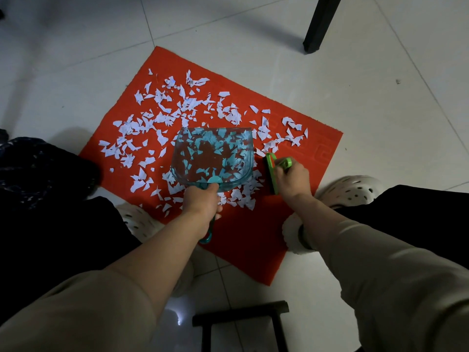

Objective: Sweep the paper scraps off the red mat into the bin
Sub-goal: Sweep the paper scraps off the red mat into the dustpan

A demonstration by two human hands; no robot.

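A red mat (299,128) lies on the tiled floor, strewn with several white paper scraps (157,118). My left hand (200,201) grips the handle of a clear teal dustpan (213,158), which sits over the scraps in the mat's middle with its mouth pointing away from me. Just right of the pan, my right hand (291,181) grips a green hand brush (272,171) whose dark bristles face the pan. No bin is in view.
White perforated shoes (352,191) stand at the mat's near edges, beside dark trouser legs. A black furniture leg (319,24) stands beyond the mat at the upper right. A dark stool frame (241,316) is below, near me.
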